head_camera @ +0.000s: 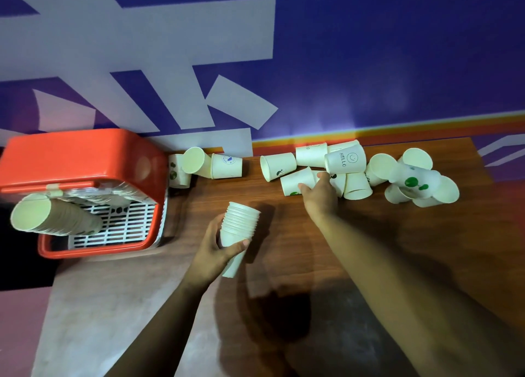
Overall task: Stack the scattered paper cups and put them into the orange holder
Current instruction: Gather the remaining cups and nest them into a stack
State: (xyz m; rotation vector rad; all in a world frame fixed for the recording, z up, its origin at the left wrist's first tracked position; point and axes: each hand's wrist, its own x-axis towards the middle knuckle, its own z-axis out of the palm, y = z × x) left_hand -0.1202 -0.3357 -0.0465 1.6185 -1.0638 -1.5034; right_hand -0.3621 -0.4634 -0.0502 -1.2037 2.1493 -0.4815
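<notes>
We are partway through. A long nested stack [54, 216] already lies on its side in the orange holder [85, 155] at the left end of the table [397, 249], so 1 batch looks delivered. Our left hand [218, 251] is wrapped around a second stack of cups [238, 229], held just above the wood in front of the holder; we count roughly 10 rims on it.

Our right hand [319, 195] reaches into the middle heap, fingers closing around a tipped cup [298, 181], though we cannot tell whether the grip is complete.

Much is left. Beside the holder 3 loose cups [207, 165] lie against the wall. The middle heap, including the cup printed HELLO [345, 159], holds about 8 more. A further cluster [417, 178] of roughly 6 sits at the right, well apart from the holder. We judge less than half of the loose cups gathered, and the stack in hand not yet placed.
</notes>
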